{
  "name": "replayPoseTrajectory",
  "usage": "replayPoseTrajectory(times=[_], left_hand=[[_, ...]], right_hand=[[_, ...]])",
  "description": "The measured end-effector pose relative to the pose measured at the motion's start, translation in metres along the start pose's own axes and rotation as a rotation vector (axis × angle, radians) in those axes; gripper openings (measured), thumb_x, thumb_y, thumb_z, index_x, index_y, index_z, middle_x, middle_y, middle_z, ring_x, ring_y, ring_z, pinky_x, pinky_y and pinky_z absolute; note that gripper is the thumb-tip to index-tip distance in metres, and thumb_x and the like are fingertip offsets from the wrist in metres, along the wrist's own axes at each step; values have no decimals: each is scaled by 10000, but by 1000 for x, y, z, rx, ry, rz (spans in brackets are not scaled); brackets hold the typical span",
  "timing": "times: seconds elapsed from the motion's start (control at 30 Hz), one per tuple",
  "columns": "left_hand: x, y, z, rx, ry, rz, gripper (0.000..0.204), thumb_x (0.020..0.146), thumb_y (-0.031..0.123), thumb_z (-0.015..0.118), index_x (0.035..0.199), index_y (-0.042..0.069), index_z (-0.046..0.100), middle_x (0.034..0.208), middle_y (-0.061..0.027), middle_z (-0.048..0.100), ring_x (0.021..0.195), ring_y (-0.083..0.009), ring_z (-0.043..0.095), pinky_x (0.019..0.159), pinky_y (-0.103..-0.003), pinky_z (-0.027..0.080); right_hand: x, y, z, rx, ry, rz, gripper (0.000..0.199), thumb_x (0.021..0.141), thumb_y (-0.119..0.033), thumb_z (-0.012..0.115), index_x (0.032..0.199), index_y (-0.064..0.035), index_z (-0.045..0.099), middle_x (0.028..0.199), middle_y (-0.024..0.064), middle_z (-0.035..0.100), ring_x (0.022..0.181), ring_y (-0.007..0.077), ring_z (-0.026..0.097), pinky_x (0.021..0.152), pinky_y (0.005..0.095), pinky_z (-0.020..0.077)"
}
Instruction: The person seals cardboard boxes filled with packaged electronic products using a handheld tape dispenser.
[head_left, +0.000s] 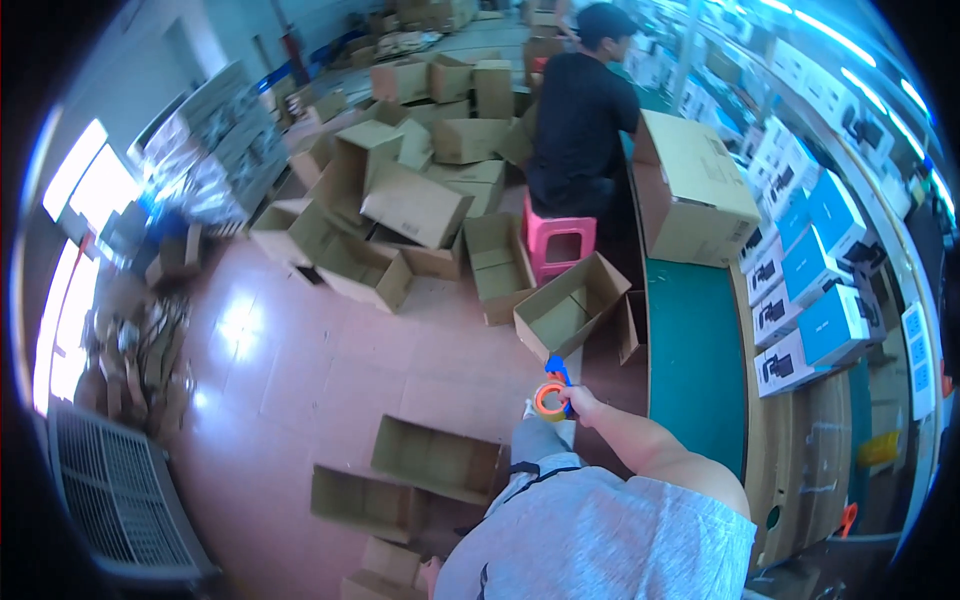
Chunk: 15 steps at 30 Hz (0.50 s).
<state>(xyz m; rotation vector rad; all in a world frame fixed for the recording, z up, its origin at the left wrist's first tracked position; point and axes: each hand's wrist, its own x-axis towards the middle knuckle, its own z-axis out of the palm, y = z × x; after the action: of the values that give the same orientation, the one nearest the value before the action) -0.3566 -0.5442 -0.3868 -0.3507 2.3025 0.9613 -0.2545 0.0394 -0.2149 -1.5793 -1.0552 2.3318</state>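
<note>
My right hand is closed round a tape dispenser, blue with an orange ring where the roll sits. My right arm reaches forward with it over the floor, and the dispenser hangs just short of an open cardboard box. Low in the picture, a bit of my left hand shows beside my grey shirt. Its fingers are hidden, so I cannot tell whether it holds anything. Nearest to that hand are the flaps of an open carton.
Two open boxes lie at my left. Many empty cartons heap up ahead, beside a person on a pink stool. Along my right runs a green-topped bench with a large carton and stacked white-and-blue boxes.
</note>
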Motion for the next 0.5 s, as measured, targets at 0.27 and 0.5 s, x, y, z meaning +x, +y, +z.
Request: replayPoseTrajectory(times=[0.27,0.5], left_hand=[[152,269,65,796,-348,827,402,884,333,505,789,-39,624,762,-239,654,646,-367,621,625,-482,489],[149,557,202,-55,-362,494,299,941,203,542,1057,-58,632,833,-122,671,817,-194,631,734,-325,499]], right_hand=[[92,-87,-50,66,265,-307,380,689,-55,592,1066,-17,580,874,72,594,813,189,590,723,317,491],[67,-186,-110,94,393,-280,544,703,-68,585,1231,35,499,1056,118,598,944,226,573,833,322,451]])
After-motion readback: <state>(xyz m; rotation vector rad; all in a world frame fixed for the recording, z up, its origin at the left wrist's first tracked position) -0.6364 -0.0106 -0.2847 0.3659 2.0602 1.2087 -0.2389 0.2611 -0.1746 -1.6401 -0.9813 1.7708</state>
